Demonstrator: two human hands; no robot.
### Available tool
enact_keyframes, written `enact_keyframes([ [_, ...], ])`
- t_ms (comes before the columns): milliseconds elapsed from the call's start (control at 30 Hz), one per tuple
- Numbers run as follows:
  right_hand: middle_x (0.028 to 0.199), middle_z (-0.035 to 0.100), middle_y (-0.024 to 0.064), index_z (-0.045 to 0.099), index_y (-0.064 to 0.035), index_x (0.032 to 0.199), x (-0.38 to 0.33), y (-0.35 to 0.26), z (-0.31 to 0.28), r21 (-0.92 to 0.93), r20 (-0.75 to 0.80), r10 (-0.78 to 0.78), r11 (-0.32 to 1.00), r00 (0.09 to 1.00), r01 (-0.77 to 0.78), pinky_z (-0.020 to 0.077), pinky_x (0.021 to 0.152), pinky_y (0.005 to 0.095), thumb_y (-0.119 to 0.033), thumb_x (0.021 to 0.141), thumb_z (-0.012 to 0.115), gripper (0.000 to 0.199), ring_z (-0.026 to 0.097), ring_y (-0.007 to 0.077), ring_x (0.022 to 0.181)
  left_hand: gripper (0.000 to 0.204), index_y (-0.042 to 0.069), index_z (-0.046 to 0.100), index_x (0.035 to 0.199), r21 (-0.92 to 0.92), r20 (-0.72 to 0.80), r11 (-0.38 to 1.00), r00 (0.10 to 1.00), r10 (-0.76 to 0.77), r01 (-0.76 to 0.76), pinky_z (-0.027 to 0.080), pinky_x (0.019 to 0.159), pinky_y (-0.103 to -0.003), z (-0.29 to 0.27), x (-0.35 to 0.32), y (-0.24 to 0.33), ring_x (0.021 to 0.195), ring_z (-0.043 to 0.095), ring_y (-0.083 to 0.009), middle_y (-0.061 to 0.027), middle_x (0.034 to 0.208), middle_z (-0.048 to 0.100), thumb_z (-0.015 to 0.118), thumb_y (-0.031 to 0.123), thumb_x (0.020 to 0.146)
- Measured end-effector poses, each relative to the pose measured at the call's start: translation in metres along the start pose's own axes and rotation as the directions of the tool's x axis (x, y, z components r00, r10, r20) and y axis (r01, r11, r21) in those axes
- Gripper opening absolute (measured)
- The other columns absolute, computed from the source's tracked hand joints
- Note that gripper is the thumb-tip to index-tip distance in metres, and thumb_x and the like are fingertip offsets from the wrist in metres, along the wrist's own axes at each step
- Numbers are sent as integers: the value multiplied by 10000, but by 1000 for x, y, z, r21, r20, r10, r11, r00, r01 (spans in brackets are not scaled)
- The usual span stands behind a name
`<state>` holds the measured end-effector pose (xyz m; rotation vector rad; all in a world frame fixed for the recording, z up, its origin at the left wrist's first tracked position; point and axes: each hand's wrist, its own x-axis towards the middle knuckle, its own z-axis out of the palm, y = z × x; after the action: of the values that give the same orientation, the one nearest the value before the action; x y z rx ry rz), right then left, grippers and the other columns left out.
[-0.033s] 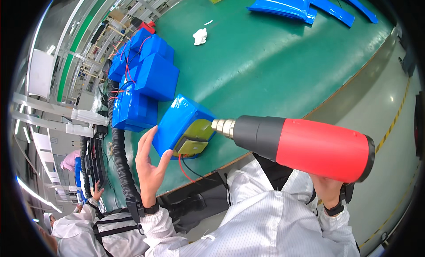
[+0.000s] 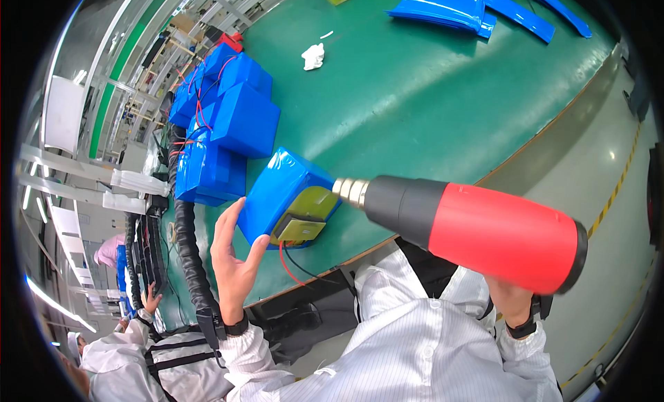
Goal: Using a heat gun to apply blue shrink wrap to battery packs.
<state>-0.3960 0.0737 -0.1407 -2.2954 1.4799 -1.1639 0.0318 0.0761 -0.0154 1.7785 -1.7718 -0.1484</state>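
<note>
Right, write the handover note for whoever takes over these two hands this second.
Left hand: holds the blue-wrapped battery pack tilted up off the green table, fingers on its near side.
Right hand: grips the red heat gun, metal nozzle at the pack's open end.
Done: wrap looks snug on the pack's broad face.
Left: the end is unsealed, the yellow-green board and red and black leads exposed.
More blue packs sit at the table's left; flat blue sleeves lie at the far edge.

We are on a factory assembly floor, as shown by the long green work surface [image 2: 429,104] stacked with blue shrink-wrapped battery packs [image 2: 228,118], the metal racking [image 2: 90,160] alongside, the yellow-lined grey floor [image 2: 609,194], and a co-worker [image 2: 138,360] in a white striped smock.
</note>
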Motion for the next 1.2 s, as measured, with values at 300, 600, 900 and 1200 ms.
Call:
enact_keyframes([
  [300,1269,649,129,629,-45,1286,5,-7,-4,-29,66,-71,997,995,73,481,991,427,-66,793,826,531,628,306,1153,656,2,551,1386,7,-56,1000,998,-6,6,428,1039,-383,4,3,1,1206,560,-283,-164,1321,578,785,94,779],
  [600,1217,672,109,651,-12,1220,13,-5,-6,-39,53,-8,999,999,10,491,973,409,-32,782,830,474,643,260,1117,681,-20,538,1390,-21,-73,1000,997,7,-9,418,1051,-384,6,3,-4,1214,551,-284,-175,1308,575,793,106,772],
  [900,844,665,29,648,6,1038,52,-10,-14,558,4,552,690,834,-460,468,633,255,-117,873,765,237,594,108,686,903,1,403,1497,27,330,999,944,27,-38,332,1159,-425,-32,30,-2,1373,450,-333,-174,1476,490,817,39,696],
  [1200,781,598,26,616,-7,970,68,5,-17,547,-76,611,686,788,-479,461,666,265,-195,920,712,217,569,117,682,850,140,488,1454,395,629,740,747,214,-544,323,1169,-463,-29,133,0,1355,422,-355,-100,1435,493,666,-105,660],
])
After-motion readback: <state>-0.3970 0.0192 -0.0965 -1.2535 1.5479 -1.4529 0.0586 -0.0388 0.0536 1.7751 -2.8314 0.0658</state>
